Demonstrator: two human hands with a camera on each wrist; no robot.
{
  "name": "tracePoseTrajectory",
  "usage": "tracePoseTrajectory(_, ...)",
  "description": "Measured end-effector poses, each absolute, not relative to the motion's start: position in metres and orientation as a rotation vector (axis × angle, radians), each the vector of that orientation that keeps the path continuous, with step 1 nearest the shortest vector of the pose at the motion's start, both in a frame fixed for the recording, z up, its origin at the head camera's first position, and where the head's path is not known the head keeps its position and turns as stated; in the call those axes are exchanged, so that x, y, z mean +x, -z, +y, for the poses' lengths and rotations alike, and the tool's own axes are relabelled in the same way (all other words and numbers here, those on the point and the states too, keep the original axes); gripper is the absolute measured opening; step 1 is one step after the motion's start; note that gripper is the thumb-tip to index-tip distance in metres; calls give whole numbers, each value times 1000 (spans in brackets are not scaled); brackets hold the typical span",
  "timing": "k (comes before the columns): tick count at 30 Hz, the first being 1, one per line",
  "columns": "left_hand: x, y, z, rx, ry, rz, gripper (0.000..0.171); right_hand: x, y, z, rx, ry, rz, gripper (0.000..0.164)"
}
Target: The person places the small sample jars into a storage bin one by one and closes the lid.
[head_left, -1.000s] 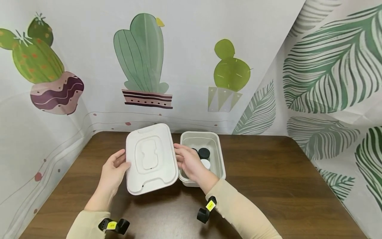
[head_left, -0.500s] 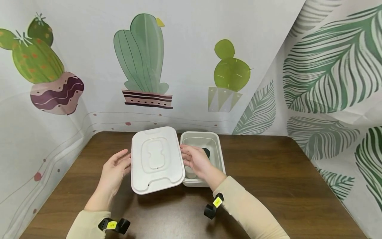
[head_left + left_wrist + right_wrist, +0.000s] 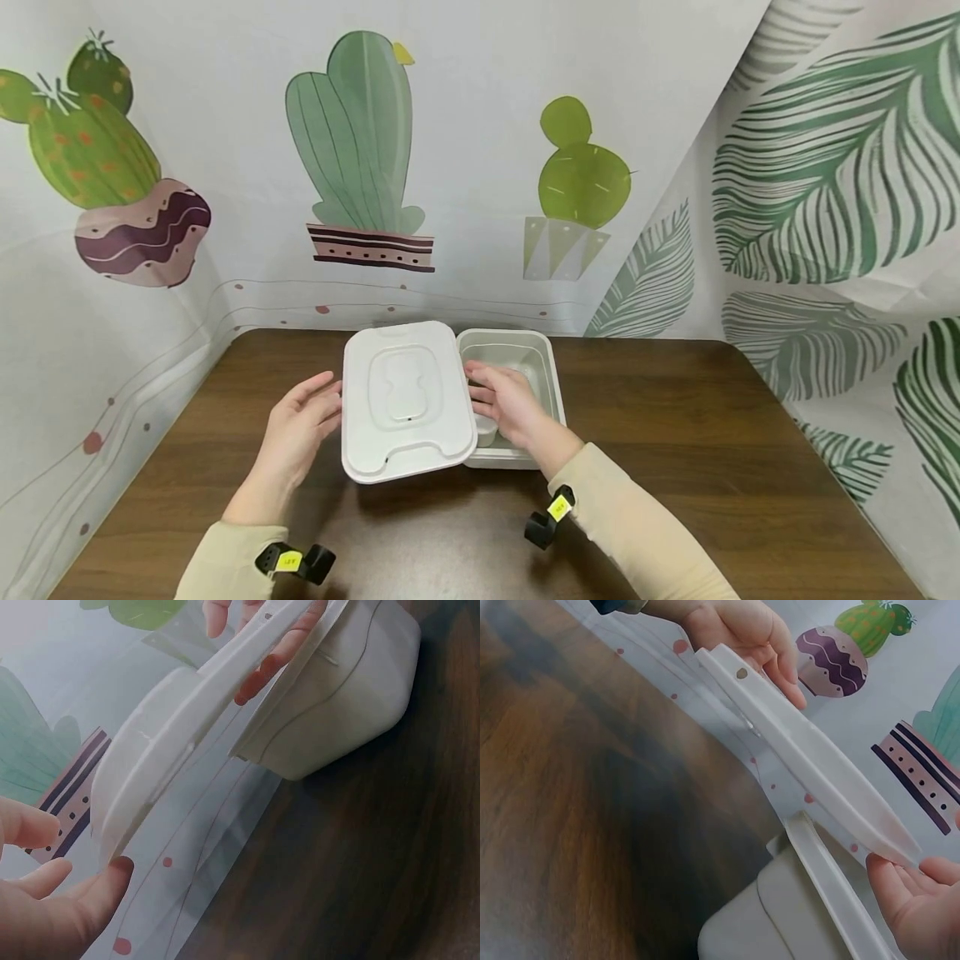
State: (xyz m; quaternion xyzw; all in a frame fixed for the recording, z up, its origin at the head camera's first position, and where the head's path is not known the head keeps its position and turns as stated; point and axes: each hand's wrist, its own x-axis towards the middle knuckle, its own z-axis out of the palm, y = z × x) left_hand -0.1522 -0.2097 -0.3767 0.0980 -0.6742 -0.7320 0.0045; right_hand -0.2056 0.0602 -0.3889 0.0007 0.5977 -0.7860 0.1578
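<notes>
A white plastic lid (image 3: 405,400) with a raised pattern is held tilted between both hands, its right edge overlapping the box in the head view. My left hand (image 3: 294,429) holds the left edge, fingertips (image 3: 120,868) right at the rim. On the opposite side, my right hand (image 3: 517,410) pinches the lid's edge between thumb and fingers, over the box. The light grey box (image 3: 557,385) stands open on the table. A white round piece (image 3: 486,429) shows inside it, partly hidden by the lid and right hand.
The brown wooden table (image 3: 660,433) extends to both sides of the box and in front. Behind it hangs a white cloth (image 3: 480,167) printed with cacti and leaves. A black strap with a yellow label (image 3: 558,507) is worn on the right sleeve.
The lid has moved right with both hands and now overlaps the box's left side. The black round pieces seen inside earlier are now mostly hidden behind the right hand.
</notes>
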Motion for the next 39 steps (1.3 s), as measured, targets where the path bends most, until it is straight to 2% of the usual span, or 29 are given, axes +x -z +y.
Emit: tracePoseTrajectory(39, -168, 378, -172, 246, 2413, -2057, 46, -206, 386, 110, 71, 2225, 1747, 50)
